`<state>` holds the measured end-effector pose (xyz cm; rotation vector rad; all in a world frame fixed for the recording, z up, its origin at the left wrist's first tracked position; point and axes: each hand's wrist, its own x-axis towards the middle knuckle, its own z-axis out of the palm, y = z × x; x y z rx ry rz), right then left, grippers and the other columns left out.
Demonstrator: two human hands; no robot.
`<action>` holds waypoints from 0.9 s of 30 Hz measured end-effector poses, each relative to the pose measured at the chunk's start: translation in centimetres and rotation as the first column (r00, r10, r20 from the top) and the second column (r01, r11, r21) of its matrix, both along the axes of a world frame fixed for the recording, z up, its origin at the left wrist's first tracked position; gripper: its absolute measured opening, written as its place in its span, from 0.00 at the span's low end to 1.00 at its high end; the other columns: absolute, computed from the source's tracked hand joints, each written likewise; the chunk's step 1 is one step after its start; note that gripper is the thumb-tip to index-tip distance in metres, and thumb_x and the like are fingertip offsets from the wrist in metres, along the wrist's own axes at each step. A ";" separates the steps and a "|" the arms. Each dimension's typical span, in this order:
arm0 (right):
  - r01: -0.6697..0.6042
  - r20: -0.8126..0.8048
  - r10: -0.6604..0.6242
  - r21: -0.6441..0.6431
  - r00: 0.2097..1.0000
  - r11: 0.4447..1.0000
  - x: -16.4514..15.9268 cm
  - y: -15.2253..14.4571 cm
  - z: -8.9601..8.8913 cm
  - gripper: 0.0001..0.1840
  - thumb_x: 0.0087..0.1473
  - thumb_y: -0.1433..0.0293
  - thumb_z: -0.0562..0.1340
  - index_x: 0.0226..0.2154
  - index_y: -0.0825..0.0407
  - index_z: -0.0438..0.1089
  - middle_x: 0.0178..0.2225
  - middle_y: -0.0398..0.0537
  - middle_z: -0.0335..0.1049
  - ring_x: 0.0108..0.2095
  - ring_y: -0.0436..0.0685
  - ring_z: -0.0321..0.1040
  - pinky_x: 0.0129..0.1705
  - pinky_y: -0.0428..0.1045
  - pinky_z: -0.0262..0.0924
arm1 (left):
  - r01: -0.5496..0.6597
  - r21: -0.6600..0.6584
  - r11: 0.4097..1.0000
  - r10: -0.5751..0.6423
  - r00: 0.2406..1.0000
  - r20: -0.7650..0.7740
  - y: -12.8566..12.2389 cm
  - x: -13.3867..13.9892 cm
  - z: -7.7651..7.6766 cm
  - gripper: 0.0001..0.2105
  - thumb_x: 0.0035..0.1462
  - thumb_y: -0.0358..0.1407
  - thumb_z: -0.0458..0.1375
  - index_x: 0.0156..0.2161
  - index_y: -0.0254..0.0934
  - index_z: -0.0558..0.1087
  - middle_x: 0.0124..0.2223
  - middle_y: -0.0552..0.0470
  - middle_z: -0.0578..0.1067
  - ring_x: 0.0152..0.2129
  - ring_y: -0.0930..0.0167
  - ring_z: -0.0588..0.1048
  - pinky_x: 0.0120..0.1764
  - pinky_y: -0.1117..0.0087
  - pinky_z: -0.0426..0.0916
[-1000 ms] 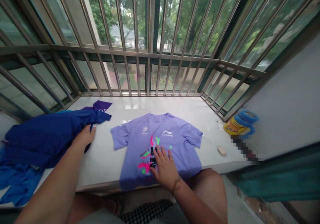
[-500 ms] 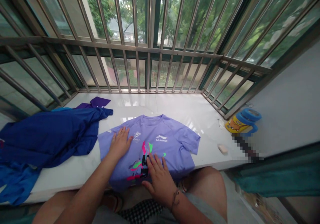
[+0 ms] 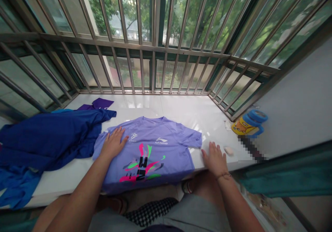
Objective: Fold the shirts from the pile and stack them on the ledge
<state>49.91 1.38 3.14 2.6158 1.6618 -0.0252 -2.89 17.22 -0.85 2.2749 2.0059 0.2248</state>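
Far left of both hands, a blue cloth [image 3: 18,187] and a navy pile [image 3: 57,135] are seen; a purple cloth [image 3: 102,103] lies beyond the left hand [image 3: 114,144], off to its left. That hand is laid palm down on the left shoulder area of the lilac shirt [image 3: 160,156], fingers lightly parted, nothing pinched. The shirt is spread face up between the hands, neckline away, lower end draped over the edge of the sill [image 3: 181,104]. The right hand [image 3: 215,157] is held just right of the shirt, fingers fanned, thumb out, nothing gripped; contact with the sill can't be told. Right of it: a pale lump [image 3: 228,151], then a mug [image 3: 247,123].

For good smoothing: cloth should be anchored lightly by the left palm, creases at the right underarm worked outward with flat fingers, no tugging. Overhang should be watched; slip is possible there.
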 end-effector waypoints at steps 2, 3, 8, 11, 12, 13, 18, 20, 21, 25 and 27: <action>-0.133 -0.022 0.136 0.104 0.990 0.986 -2.0 -1.0 0.7 0.33 0.73 0.59 0.52 0.69 0.65 0.64 0.70 0.74 0.62 0.71 0.74 0.59 0.70 0.67 0.57 | 0.001 -0.002 1.000 -0.001 1.000 -0.004 0.0 0.0 0.0 0.33 0.74 0.51 0.42 0.76 0.37 0.61 0.79 0.43 0.56 0.76 0.56 0.55 0.75 0.42 0.48; -0.203 -0.043 0.211 0.146 0.977 0.968 -3.4 -1.8 0.9 0.29 0.74 0.60 0.53 0.65 0.62 0.68 0.65 0.72 0.69 0.66 0.71 0.66 0.67 0.63 0.60 | 0.003 -0.002 1.000 -0.003 1.000 -0.003 0.0 0.0 0.0 0.33 0.74 0.51 0.42 0.76 0.36 0.61 0.79 0.43 0.56 0.76 0.56 0.55 0.75 0.41 0.48; -0.244 -0.255 0.226 -0.041 0.940 0.969 -9.8 -7.0 -0.1 0.26 0.76 0.54 0.51 0.38 0.50 0.77 0.37 0.56 0.82 0.39 0.62 0.81 0.42 0.51 0.69 | 0.004 0.006 1.000 -0.004 1.000 0.028 0.2 -0.2 -0.1 0.34 0.74 0.52 0.41 0.76 0.37 0.62 0.79 0.43 0.56 0.76 0.56 0.55 0.75 0.42 0.47; -0.176 -0.331 0.095 -0.222 0.939 0.959 -10.7 -8.6 -2.3 0.28 0.75 0.51 0.53 0.40 0.52 0.79 0.41 0.61 0.83 0.42 0.67 0.83 0.41 0.52 0.70 | 0.003 0.008 1.000 -0.004 0.999 0.039 0.2 -0.3 -0.3 0.34 0.74 0.53 0.40 0.76 0.37 0.62 0.79 0.43 0.56 0.76 0.55 0.55 0.75 0.41 0.47; -0.149 -0.347 0.061 -0.234 0.936 0.961 -10.6 -8.7 -3.1 0.28 0.74 0.51 0.54 0.43 0.54 0.80 0.44 0.63 0.83 0.45 0.68 0.83 0.43 0.53 0.70 | 0.004 0.012 1.000 -0.004 0.999 0.042 0.3 -0.3 -0.4 0.34 0.74 0.53 0.40 0.76 0.37 0.62 0.79 0.43 0.56 0.76 0.55 0.55 0.75 0.41 0.47; -0.125 -0.362 0.035 -0.229 0.931 0.965 -10.5 -8.6 -3.9 0.27 0.74 0.52 0.54 0.46 0.54 0.79 0.46 0.63 0.83 0.46 0.68 0.82 0.45 0.54 0.71 | 0.006 0.018 1.000 -0.006 0.999 0.045 0.3 -0.3 -0.4 0.34 0.74 0.53 0.40 0.76 0.37 0.62 0.79 0.43 0.56 0.76 0.55 0.55 0.75 0.41 0.47; -0.142 -0.529 0.081 -0.075 0.845 0.987 -9.8 -7.3 -5.4 0.25 0.72 0.60 0.50 0.38 0.53 0.79 0.43 0.60 0.82 0.47 0.64 0.80 0.52 0.53 0.69 | 0.001 0.022 1.000 -0.002 0.999 0.051 0.3 -0.4 -0.5 0.33 0.74 0.52 0.41 0.75 0.38 0.63 0.79 0.43 0.58 0.76 0.55 0.56 0.75 0.42 0.47; -0.150 -0.655 0.139 0.039 0.743 0.988 -9.2 -7.5 -4.4 0.27 0.71 0.55 0.49 0.38 0.52 0.79 0.43 0.58 0.82 0.47 0.64 0.78 0.54 0.54 0.69 | 0.003 0.015 1.000 -0.003 0.998 0.056 0.4 -0.5 -0.5 0.33 0.74 0.51 0.41 0.75 0.38 0.63 0.78 0.43 0.58 0.76 0.56 0.56 0.75 0.42 0.48; -0.141 -0.721 0.168 0.098 0.672 0.985 -8.6 -7.8 -3.7 0.29 0.71 0.51 0.49 0.40 0.51 0.79 0.43 0.57 0.82 0.48 0.65 0.78 0.55 0.55 0.70 | 0.004 0.013 1.000 -0.005 0.998 0.061 0.4 -0.6 -0.5 0.33 0.74 0.52 0.41 0.75 0.38 0.63 0.78 0.44 0.58 0.76 0.56 0.56 0.75 0.42 0.47; -0.073 -0.841 0.226 0.218 0.492 0.973 -5.2 -9.4 -0.5 0.38 0.70 0.40 0.47 0.48 0.49 0.81 0.41 0.55 0.83 0.47 0.66 0.78 0.54 0.57 0.71 | 0.000 -0.002 1.000 0.000 0.994 0.106 0.6 -1.0 -0.6 0.32 0.75 0.52 0.40 0.74 0.40 0.65 0.78 0.45 0.58 0.76 0.57 0.56 0.75 0.43 0.46; -0.047 -0.782 0.199 0.212 0.590 0.976 -3.4 -10.0 0.3 0.38 0.70 0.40 0.47 0.42 0.47 0.82 0.36 0.54 0.82 0.42 0.66 0.79 0.49 0.56 0.73 | -0.003 -0.006 1.000 0.004 0.992 0.127 0.7 -1.1 -0.7 0.32 0.75 0.52 0.39 0.73 0.40 0.66 0.78 0.46 0.59 0.76 0.57 0.56 0.75 0.42 0.47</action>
